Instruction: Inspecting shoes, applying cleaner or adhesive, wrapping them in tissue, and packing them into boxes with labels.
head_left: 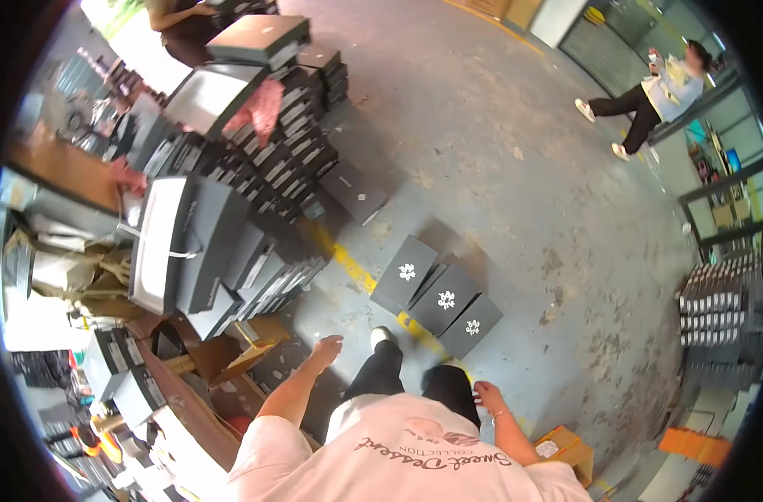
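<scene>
1. Right now both hands are empty: the left hand (pixel 327 349) hangs with fingers loosely spread, just above the edge of the big pile of boxes, and the right hand (pixel 487 395) is loose and half curled beside the person's right thigh, gripping nothing.
2. Nearest to the hands, three flat black rectangular cardboard boxes (pixel 445 299), each with a small white flower emblem on the lid, lie side by side on the grey concrete floor (pixel 498 167), just ahead of the person's feet and partly over a worn yellow painted line (pixel 352 261).
3. They touch one another along their long edges, and the one farthest from the person sits slightly tilted.
4. Judging by their look, these boxes are stiff and fairly light, with smooth matte lids that could slip; I would take each by its two long sides, or slide fingers under a short end, rather than pinch the lid alone.
5. To the left, a large stack of similar dark boxes (pixel 272 176) rises in uneven layers, with black-and-white paper carrier bags (pixel 176 243) leaning on it.
6. One more single dark box (pixel 354 192) lies apart on the floor beyond the three.
7. A small brown carton (pixel 565 452) sits by the right elbow.
8. Another person (pixel 649 96) stands well apart at the far right.
</scene>
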Motion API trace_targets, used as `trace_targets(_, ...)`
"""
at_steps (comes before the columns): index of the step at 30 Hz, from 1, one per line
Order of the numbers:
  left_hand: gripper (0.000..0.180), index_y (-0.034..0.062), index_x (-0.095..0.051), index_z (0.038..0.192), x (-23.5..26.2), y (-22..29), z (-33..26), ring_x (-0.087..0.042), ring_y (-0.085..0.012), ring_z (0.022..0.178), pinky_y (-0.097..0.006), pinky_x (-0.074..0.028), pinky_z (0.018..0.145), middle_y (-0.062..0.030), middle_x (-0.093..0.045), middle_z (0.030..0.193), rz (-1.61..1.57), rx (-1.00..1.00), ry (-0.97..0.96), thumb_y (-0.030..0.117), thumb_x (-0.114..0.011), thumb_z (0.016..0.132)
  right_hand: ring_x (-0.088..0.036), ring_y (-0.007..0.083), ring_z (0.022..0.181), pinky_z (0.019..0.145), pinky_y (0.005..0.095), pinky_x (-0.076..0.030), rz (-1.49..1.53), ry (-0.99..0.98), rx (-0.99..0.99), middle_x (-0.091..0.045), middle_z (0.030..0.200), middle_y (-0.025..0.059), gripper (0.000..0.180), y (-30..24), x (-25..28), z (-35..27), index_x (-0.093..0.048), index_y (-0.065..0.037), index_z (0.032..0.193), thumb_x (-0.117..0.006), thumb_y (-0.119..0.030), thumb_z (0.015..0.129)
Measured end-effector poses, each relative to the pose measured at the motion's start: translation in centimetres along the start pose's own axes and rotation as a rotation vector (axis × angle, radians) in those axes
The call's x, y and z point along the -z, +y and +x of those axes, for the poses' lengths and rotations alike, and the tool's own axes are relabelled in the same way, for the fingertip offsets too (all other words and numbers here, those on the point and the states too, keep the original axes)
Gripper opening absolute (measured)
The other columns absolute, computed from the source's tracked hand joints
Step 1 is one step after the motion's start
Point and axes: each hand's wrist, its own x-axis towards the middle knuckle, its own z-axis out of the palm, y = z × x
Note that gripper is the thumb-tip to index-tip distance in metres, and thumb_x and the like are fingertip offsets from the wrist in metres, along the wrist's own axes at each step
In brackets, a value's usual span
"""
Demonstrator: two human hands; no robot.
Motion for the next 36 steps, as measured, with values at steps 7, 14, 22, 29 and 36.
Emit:
trace_targets(7, 0.024, 0.0137, -0.062, 0.115, 4.9, -11.5, -7.9, -0.06, -0.0138, 0.076, -0.029, -0.048, 0.062, -0.0009, -0.063, 0.09, -0.274, 0.125, 0.156, 0.017, -0.053, 0.093, -0.063, 0.0175, 0.079, 0.061, 0.0302, -0.054, -0.059, 0.011, 0.197, -0.061, 0.099, 0.0059, 0.032, -12.1, -1.9, 2.2, -0.057, -0.007, 0.117, -0.057, -0.027, 0.092)
trace_targets(14, 0.028, 0.0136, -0.06, 0.118, 3.6, -11.8, -14.1, -0.062, -0.0169, 0.087, -0.033, -0.05, 0.074, -0.0023, -0.062, 0.104, -0.412, 0.358, 0.254, 0.023, -0.052, 0.093, -0.06, 0.0119, 0.07, 0.057, 0.0256, -0.049, -0.219, -0.072, 0.327, -0.062, 0.084, 0.0039, 0.028, -14.4, -3.9, 1.1, -0.061, -0.005, 0.109, -0.059, -0.026, 0.091)
trace_targets(22, 0.027, 0.01, -0.06, 0.118, -2.4, -7.0, -10.4, -0.063, -0.0148, 0.074, -0.028, -0.05, 0.063, -0.0035, -0.065, 0.09, -0.454, 0.292, 0.221, 0.018, -0.052, 0.093, -0.064, 0.0128, 0.073, 0.059, 0.0263, -0.05, -0.404, -0.064, 0.428, -0.066, 0.09, 0.0072, 0.032, -15.4, -2.0, 0.2, -0.06, -0.004, 0.115, -0.058, -0.026, 0.091)
trace_targets(29, 0.027, 0.0116, -0.059, 0.117, -5.5, -0.4, -7.7, -0.059, -0.012, 0.074, -0.025, -0.043, 0.058, -0.0016, -0.062, 0.092, -0.652, 0.073, 0.233, 0.017, -0.056, 0.091, -0.064, 0.0152, 0.08, 0.07, 0.0286, -0.05, -0.477, -0.124, 0.561, -0.067, 0.09, 0.0077, 0.032, -12.1, 2.3, 3.4, -0.06, 0.0, 0.112, -0.059, -0.023, 0.09)
trace_targets(36, 0.033, 0.0068, -0.057, 0.121, -16.3, 1.3, -12.9, -0.059, -0.016, 0.083, -0.032, -0.048, 0.073, -0.0031, -0.062, 0.098, -0.797, 0.051, 0.418, 0.023, -0.054, 0.092, -0.063, 0.0165, 0.079, 0.06, 0.0295, -0.051, -0.628, -0.324, 0.399, -0.063, 0.093, 0.0062, 0.032, -16.3, 9.2, 9.8, -0.059, -0.004, 0.114, -0.059, -0.026, 0.09)
